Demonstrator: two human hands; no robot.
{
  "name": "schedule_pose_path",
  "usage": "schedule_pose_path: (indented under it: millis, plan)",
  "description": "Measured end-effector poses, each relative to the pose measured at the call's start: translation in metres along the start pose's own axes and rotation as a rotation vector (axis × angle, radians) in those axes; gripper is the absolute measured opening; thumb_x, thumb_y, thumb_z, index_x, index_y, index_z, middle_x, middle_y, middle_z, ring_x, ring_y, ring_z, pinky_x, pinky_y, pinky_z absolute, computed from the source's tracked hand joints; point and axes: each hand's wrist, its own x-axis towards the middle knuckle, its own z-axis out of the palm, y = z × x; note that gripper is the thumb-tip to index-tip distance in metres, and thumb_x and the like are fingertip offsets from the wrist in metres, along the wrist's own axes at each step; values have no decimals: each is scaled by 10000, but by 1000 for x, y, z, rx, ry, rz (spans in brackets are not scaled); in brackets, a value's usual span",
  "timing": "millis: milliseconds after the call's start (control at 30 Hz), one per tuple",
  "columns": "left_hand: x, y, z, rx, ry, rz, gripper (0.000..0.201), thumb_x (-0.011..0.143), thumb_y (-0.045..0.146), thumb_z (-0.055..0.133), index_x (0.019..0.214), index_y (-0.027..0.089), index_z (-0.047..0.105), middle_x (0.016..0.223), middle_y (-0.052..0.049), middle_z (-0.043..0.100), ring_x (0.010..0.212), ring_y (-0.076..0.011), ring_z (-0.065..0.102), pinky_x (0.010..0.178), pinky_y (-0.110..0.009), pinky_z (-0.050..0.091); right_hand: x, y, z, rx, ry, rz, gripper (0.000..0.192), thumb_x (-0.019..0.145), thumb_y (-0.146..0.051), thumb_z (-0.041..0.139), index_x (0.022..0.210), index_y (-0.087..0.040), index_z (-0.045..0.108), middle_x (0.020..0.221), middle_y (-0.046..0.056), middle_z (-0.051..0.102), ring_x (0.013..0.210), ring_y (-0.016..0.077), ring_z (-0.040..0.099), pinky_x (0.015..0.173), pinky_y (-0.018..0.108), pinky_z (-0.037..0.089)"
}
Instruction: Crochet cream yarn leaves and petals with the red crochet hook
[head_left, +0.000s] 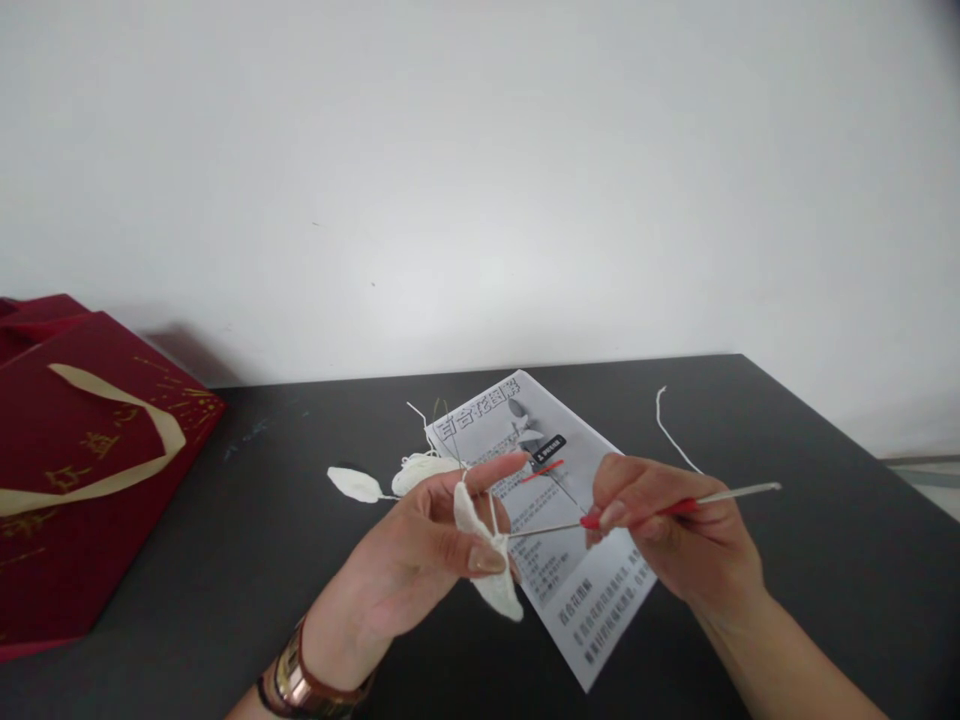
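My left hand (427, 550) pinches a white crocheted petal (499, 590) between thumb and fingers, its index finger stretched out with white yarn running by it. My right hand (675, 530) grips a crochet hook (682, 507) by its red handle, a metal tip sticking out at each end. The hook's left end meets the petal's edge beside my left thumb; whether it sits inside a loop is too small to tell. Behind my left hand lie a bundle of white yarn (420, 472) and a second white petal (354, 484), partly covered by the hand or near it.
Under and behind my hands, a printed sheet (592, 640) with a flower picture lies on the dark table (285, 560). A red gift bag (97, 400) with a cream ribbon handle stands at the left. One loose yarn end (667, 430) trails behind my right hand. A white wall (480, 180) borders the table's back.
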Motion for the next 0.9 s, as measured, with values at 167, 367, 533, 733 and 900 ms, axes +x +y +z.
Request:
schedule_pose_path:
  millis: [167,367,533,733,900]
  plan:
    - [-4,-1,-2,304,17,155,474,609,178,830,1057,313,755,715,-5,672,615,-130,589,584,-251,471,3,3,6,251,149,228,90,783,-257,753,777,-170,775,645,32,708,555,119,646,528,210,532]
    - [2,-11,-7,665,107,620,503,671,28,766,1061,344,751,699,1,709,732,-161,584,765,-330,468,4,15,14,557,419,613,170,678,-263,833,723,-122,749,496,-11,646,403,53,562,390,117,495]
    - [16,-27,-7,844,224,962,619,692,-17,712,1175,369,685,782,10,709,783,-168,575,803,-335,455,1,25,20,624,484,714,191,666,-263,842,769,-131,750,559,-28,653,445,19,563,445,83,519]
    - [23,-40,-6,887,356,999,625,714,19,714,1231,362,643,803,14,690,797,-169,575,780,-313,465,0,21,25,554,528,644,215,685,-281,833,806,-127,743,582,-14,672,471,48,592,497,139,572]
    - [23,-45,-6,800,423,865,592,712,45,736,1202,369,661,813,30,698,816,-157,585,810,-284,454,-1,19,28,435,530,549,202,729,-290,802,798,-109,745,594,27,702,487,80,614,497,159,560]
